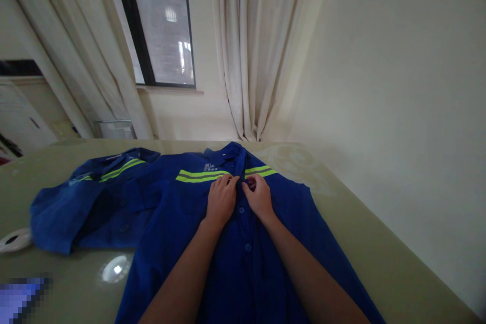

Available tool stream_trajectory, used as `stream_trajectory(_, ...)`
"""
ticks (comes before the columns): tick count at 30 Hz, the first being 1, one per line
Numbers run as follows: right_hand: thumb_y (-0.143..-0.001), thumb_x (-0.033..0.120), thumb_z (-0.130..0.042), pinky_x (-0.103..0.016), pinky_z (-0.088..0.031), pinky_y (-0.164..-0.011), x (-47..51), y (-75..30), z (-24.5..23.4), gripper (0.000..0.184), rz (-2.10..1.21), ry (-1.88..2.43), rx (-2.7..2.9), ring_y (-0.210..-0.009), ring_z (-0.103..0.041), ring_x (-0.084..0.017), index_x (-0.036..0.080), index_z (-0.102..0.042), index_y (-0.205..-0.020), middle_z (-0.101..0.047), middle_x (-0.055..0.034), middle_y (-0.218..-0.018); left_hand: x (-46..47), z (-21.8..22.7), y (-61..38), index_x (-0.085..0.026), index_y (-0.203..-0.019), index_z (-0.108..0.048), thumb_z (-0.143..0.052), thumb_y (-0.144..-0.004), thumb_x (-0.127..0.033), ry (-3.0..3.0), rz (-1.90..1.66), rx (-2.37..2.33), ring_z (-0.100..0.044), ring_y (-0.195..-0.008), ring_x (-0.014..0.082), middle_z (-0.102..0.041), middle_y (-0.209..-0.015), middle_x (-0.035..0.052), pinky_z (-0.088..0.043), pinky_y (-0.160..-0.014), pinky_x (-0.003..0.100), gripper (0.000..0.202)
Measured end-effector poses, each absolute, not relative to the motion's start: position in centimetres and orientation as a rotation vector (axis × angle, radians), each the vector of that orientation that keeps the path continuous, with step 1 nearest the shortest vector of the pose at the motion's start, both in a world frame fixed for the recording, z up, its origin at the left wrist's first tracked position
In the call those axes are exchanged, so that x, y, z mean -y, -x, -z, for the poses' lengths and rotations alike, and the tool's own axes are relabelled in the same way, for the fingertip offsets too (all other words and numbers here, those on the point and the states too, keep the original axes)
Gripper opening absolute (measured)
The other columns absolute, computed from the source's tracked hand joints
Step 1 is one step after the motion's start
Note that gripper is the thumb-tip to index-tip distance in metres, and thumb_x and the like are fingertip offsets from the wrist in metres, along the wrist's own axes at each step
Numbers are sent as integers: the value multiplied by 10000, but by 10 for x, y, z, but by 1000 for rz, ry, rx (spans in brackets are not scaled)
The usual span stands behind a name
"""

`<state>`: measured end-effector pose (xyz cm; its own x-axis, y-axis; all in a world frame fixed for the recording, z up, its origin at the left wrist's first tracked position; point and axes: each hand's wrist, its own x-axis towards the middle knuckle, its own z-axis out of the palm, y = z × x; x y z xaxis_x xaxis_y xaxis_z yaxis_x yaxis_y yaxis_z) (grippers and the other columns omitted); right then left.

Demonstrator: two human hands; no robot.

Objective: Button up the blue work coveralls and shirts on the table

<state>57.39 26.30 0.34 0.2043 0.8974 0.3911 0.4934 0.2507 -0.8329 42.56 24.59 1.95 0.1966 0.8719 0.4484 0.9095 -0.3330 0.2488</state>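
Observation:
A blue work shirt point(182, 223) with yellow-green reflective stripes lies spread out, front side up, its collar toward the window. My left hand point(223, 196) rests on the front placket at stripe height, fingertips pinched at the cloth edge. Just to its right, my right hand point(258, 195) is closed with thumb and fingers at the opposite side of the placket. The small part between the two hands is too blurred to make out. Below them, a button point(248, 247) shows on the placket, with another higher up.
A second blue garment point(102, 207) lies crumpled at the left, partly under the shirt's sleeve. A white round object point(15, 240) and a pixelated blue-screened item sit at the left edge. The table point(353, 223) meets the wall on the right. Curtains point(254, 50) hang behind.

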Motion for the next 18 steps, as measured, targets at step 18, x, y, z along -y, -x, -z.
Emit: stream_trajectory(18,-743,120,-627,-234,-508,-667,-143,-572,-20,556,-1057,1167,1732,-762,-672,-153,208,-637,-1292,-732,-8,-916,-223,-10,-403,-57,-1494,-438,-481,-914,-191,2721,526,1649,-405,-1473,275,-438,-1578,196,-322,-1206,413,597)
